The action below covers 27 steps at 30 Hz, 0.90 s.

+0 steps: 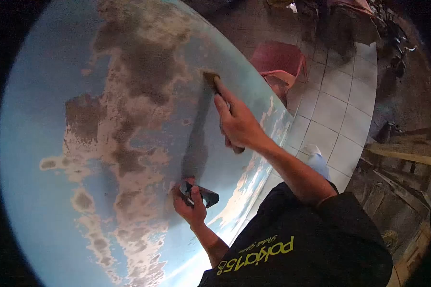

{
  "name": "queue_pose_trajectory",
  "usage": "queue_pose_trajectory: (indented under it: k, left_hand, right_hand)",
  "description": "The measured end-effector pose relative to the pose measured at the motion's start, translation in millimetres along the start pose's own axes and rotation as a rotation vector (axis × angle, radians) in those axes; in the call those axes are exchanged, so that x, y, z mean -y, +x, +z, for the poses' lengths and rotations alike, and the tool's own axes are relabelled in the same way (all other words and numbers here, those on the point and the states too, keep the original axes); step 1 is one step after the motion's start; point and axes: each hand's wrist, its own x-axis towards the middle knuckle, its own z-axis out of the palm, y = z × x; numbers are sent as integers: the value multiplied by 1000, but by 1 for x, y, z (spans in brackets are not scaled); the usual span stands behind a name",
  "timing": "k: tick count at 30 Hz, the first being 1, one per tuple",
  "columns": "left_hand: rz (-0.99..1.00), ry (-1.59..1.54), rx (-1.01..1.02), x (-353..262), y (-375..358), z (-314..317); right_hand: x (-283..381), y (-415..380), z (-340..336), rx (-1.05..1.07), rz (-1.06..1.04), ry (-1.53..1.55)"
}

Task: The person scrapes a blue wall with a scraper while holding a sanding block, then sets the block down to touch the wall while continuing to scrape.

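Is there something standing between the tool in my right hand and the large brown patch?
Nothing visible stands between the tool in your right hand and the brown patch; only mottled surface lies there. Your left hand is off to the side.

A red, box-like object with a pale front edge is sitting on light square floor tiles, upper right.

Dim overall, esp. murky & grainy in R bkgd, w/ hazy patch over upper tiles. Glaring white near btm of blue panel, duller twd top. Fisheye-warped, vignetted to black at corners. Slightly soft.
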Motion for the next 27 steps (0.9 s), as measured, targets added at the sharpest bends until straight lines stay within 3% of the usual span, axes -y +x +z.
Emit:
queue_pose_trajectory:
  k: [2,8,12,15,18,22,24,27]
  left_hand:
    - [51,20,31,-4,7,5]
    - [-108,-79,21,-17,20,20]
    - [-88,87,5,-21,11,15]
    - [-77,75,-17,-13,7,12]
    - [-62,64,-11,-14,4,10]
    - [-101,72,-47,-22,3,10]
    - [-117,45,-56,-20,6,14]
    - [-135,44,-50,-16,6,12]
  right_hand:
    - [9,8,-9,-6,13,30]
    - [7,8,-9,62,7,8]
    - [23,0,-12,100,92,13]
    - [-2,-3,8,38,-55,-11]
    - [4,18,-5,-41,-25,8]
    - [8,17,-10,-11,-5,4]
    - [2,10,-10,4,-100,-34]
    - [12,20,-21,6,-23,-113]
